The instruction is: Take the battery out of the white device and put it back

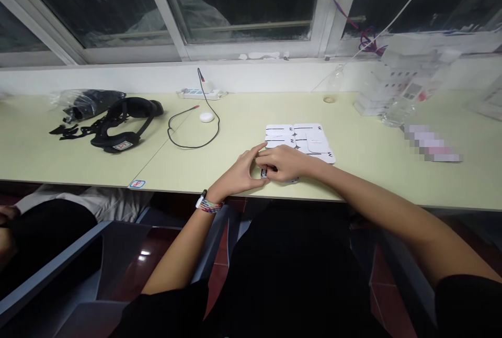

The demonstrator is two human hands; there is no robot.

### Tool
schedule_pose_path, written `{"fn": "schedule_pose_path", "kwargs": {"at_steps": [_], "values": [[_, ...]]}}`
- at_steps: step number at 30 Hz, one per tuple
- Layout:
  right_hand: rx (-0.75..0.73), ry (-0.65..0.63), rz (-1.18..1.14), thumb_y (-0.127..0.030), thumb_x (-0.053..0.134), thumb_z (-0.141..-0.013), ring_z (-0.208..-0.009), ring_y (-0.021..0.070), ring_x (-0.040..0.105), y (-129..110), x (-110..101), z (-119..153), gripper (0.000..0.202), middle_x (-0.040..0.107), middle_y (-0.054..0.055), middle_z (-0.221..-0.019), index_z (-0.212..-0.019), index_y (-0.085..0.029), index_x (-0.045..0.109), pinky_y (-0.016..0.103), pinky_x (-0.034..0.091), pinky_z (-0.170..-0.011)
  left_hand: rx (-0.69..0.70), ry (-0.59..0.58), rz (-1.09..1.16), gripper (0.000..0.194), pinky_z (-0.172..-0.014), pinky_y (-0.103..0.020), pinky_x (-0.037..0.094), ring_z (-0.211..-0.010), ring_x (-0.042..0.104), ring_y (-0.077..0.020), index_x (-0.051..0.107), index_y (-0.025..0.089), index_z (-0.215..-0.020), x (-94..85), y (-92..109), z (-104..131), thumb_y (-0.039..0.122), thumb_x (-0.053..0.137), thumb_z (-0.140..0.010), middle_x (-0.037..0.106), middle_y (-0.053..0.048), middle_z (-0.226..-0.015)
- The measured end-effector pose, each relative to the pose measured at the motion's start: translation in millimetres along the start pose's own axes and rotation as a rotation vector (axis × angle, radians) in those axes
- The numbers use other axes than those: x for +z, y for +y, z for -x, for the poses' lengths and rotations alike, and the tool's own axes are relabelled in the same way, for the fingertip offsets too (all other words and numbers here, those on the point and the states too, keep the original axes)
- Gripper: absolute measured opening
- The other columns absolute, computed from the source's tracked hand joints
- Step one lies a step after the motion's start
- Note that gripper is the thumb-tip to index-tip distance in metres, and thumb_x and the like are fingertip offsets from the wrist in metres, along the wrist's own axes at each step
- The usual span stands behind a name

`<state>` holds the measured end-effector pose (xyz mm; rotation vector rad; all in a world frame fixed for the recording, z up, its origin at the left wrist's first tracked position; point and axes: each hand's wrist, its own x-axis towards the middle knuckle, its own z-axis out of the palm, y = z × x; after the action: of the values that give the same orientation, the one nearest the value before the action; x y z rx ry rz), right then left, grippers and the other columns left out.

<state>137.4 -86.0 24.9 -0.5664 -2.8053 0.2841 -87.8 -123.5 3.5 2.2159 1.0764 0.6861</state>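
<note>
My left hand (241,173) rests at the table's front edge with its thumb and fingers apart in a C shape. Inside that curve lies a small dark piece with white print (264,173), mostly covered by my fingers. My right hand (285,162) is bent over the piece from the right, fingers curled and pressed together; what they grip is hidden. A bit of a white printed item (292,180) peeks out under the right hand. Just beyond both hands are white cards (309,131) with black lines and letter marks, laid edge to edge, one smaller card on top.
On the pale table (235,123) are a black headset (125,123), a black cable (192,146), a white round puck (206,117) and a power strip (200,93). Clear plastic bottles (400,110) and white boxes (386,84) stand right. Another person's arm (6,238) shows at left.
</note>
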Motion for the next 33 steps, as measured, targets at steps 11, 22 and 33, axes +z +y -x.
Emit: {"fn": "schedule_pose_path", "kwargs": {"at_steps": [11,22,33], "values": [[0.017,-0.034,-0.041,-0.011,0.056,-0.076,-0.064,0.0143,0.038,-5,-5,-6,0.017,0.050,-0.003,-0.070,-0.070,-0.023,0.045,0.035,0.025,-0.065,-0.026,-0.014,0.021,0.104,-0.116,-0.050,0.054,-0.135,0.068,-0.0353,0.032,0.029,-0.175,-3.0,4,-2,0.030,0.083,-0.084,0.068,-0.012,-0.148],[-0.029,0.201,-0.097,-0.011,0.054,-0.077,-0.064,0.0142,0.043,1,-19,1,0.012,0.057,-0.003,-0.072,-0.075,-0.022,0.053,0.033,0.028,-0.063,0.012,0.025,0.017,0.085,-0.124,-0.052,0.049,-0.145,0.061,-0.0365,0.049,0.028,-0.162,-2.0,4,-4,0.033,0.086,-0.086,0.062,-0.012,-0.158],[0.045,0.108,0.003,-0.042,0.064,-0.105,-0.094,0.0260,0.060,-4,-8,34,0.024,0.066,0.011,-0.111,-0.115,-0.022,0.074,0.039,0.047,-0.081,0.000,0.007,0.020,0.104,-0.126,-0.054,0.044,-0.138,0.063,-0.0340,0.031,0.031,-0.174,-0.5,0,-2,0.037,0.087,-0.087,0.069,-0.010,-0.141]]}}
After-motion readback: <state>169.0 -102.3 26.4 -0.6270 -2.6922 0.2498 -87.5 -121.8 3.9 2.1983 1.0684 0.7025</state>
